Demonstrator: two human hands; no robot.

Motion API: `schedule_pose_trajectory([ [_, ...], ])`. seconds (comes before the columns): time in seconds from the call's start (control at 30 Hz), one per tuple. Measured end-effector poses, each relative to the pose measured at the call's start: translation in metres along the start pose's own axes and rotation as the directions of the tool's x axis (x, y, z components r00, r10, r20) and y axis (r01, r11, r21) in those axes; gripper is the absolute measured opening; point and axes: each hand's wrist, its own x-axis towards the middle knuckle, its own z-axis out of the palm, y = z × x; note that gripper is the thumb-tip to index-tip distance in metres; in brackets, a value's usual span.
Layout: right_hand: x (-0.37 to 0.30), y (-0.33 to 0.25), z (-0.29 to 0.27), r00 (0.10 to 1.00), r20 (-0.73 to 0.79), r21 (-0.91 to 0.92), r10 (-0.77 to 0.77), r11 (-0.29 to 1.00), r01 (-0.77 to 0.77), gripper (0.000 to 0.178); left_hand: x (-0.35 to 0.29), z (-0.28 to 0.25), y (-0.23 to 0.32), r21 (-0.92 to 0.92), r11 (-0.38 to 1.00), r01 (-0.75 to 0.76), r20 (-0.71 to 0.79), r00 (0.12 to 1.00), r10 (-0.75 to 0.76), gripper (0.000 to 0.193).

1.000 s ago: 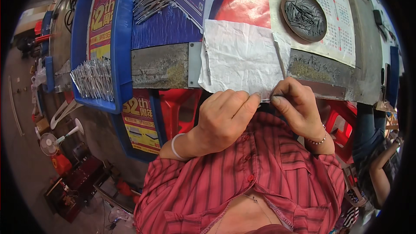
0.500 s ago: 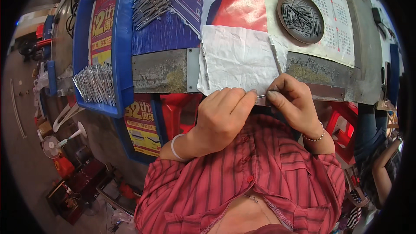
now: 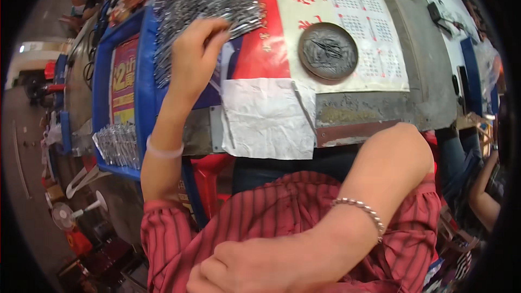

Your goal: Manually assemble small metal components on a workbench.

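My left hand (image 3: 198, 49) is over the large pile of slim silvery metal pieces (image 3: 179, 8) at the back left. Its thumb and fingers are bent with the tips close together; whatever they hold does not show. Low in front of my striped shirt, my right hand (image 3: 233, 268) is curled closed, and its fingertips are hidden. A creased white sheet (image 3: 266, 125) lies over the table's front edge. One thin grey strip (image 3: 228, 125) runs along its left side and another thin strip (image 3: 304, 106) along its right. Neither hand touches the sheet.
A round dark dish (image 3: 328, 51) of thin dark pins stands on a calendar sheet (image 3: 374, 70). Left of the table is a blue tray (image 3: 144, 103) with a bundle of silvery pieces (image 3: 116, 146). A red stool (image 3: 209, 179) is below the table. Other people are nearby.
My hands have parted from their meeting point at the sheet's front edge. The left has gone up and left to the pile; the right has dropped toward my chest. The view has shifted.
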Motion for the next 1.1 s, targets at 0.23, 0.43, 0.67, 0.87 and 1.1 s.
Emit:
schedule_pose_trajectory([
  [0.23,-0.028,-0.002,-0.03,0.988,-0.033,-0.588,0.15,0.797,-0.14,0.021,0.09,0.041,-0.072,0.229,0.952,-0.201,0.018,0.979,0.202,0.015],
  [0.43,-0.081,0.003,-0.057,0.859,0.008,-0.413,0.513,0.784,-0.464,0.029,0.101,0.054,-0.097,0.285,0.935,-0.209,0.026,0.977,0.211,0.021],
  [0.67,-0.125,0.004,-0.032,0.564,-0.243,-0.112,0.789,0.555,-0.825,0.019,-0.004,-0.069,-0.027,0.268,0.955,-0.13,-0.061,0.987,0.151,0.018],
  [0.87,-0.112,0.025,-0.021,0.612,-0.111,-0.121,0.783,0.6,-0.791,0.014,-0.164,-0.194,-0.04,0.317,0.791,0.524,-0.36,0.838,-0.411,0.022],
  [1.1,-0.104,0.043,-0.009,0.575,-0.107,-0.196,0.811,0.55,-0.812,0.012,-0.218,-0.211,-0.067,0.356,0.592,0.723,-0.384,0.691,-0.613,0.027],
])
